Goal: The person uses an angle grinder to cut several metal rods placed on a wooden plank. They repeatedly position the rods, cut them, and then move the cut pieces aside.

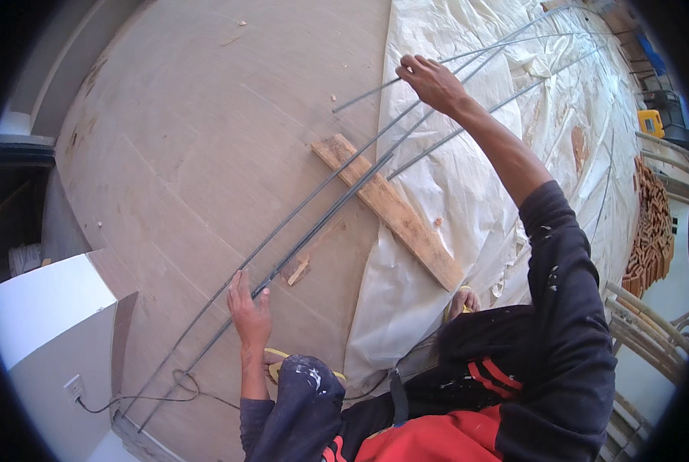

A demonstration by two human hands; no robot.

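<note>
Several long, thin grey metal rods (302, 210) run slantwise from the near left to the far right. Across a wooden board (406, 217), some of them lie above the floor. My left hand (250, 314) rests at the rods' near part, fingers stretched out and thumb apart, with rods passing beneath it. Farther off, my right hand (434, 83) has its fingers curled around one rod (360, 98), whose near end sticks out to the left of the hand. That rod's far part stretches over a white plastic sheet (467, 185).
A dark cable (152, 397) loops across the floor from a wall socket (75, 387) at the lower left. A wood scrap (299, 270) lies beside the rods. Stacked reddish pieces (649, 231), curved poles (645, 339) and a yellow case (650, 123) stand along the right.
</note>
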